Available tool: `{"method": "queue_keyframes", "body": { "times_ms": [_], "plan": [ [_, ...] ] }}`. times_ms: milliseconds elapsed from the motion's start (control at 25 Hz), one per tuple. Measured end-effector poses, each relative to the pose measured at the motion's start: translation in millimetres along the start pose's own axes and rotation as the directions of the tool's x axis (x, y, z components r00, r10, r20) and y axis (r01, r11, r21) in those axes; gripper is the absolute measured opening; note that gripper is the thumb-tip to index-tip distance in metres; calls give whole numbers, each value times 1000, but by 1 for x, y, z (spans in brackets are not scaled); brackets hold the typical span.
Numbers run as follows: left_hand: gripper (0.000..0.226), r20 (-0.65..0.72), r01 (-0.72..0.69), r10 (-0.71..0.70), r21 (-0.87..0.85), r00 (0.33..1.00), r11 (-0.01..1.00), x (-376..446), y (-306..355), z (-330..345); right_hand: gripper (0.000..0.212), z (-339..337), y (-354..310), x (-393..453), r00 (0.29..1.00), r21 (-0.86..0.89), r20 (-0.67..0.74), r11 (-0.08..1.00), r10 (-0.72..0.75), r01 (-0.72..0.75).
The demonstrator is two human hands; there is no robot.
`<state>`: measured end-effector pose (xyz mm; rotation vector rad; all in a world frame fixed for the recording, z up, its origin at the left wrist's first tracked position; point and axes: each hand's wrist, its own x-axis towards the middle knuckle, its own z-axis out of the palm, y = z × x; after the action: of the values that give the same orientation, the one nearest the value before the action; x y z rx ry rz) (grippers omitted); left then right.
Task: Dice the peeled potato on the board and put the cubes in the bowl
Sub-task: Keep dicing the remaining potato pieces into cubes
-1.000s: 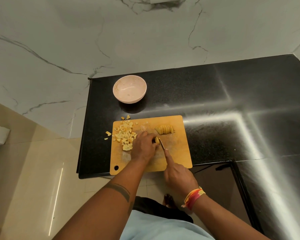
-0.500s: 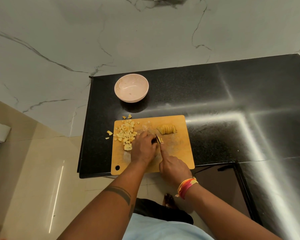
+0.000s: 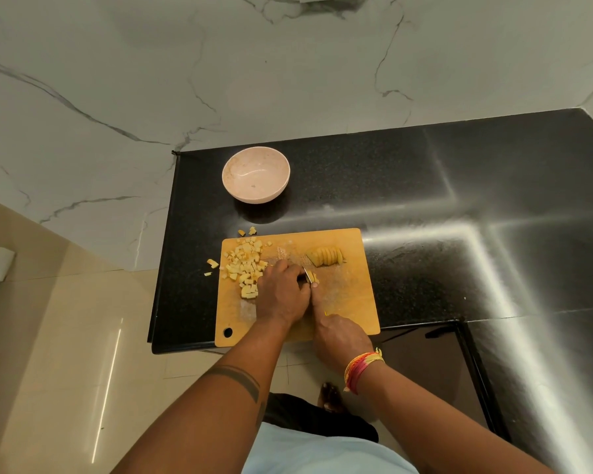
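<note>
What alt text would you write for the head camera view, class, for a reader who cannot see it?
A person's left hand steadies a potato piece on an orange rectangular cutting board while the right hand cuts it with a knife. Pale yellow potato cubes lie at the board's left, sliced potato behind, and an empty pink bowl beyond on black counter.

On the wooden board (image 3: 353, 302), the left hand (image 3: 283, 292) pins a small potato piece (image 3: 313, 277) while the right hand (image 3: 339, 336) holds a knife (image 3: 308, 275) against it. Diced cubes (image 3: 245, 265) pile at the board's left, a sliced potato chunk (image 3: 326, 256) lies behind, and the pink bowl (image 3: 256, 174) stands apart on the black counter (image 3: 425, 186)
</note>
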<state>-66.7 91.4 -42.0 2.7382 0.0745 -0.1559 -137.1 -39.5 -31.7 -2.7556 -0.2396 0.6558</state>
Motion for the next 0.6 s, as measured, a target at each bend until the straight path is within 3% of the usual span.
{"method": "queue_keyframes", "body": {
  "times_ms": [320, 600],
  "plan": [
    [31, -1, 10, -10, 9, 1000, 1000, -9, 15, 8, 88, -6, 17, -22, 997, 47, 78, 999, -6, 3],
    [21, 35, 31, -32, 13, 999, 999, 1, 19, 6, 87, 2, 24, -51, 999, 144, 49, 989, 18, -25]
  ]
}}
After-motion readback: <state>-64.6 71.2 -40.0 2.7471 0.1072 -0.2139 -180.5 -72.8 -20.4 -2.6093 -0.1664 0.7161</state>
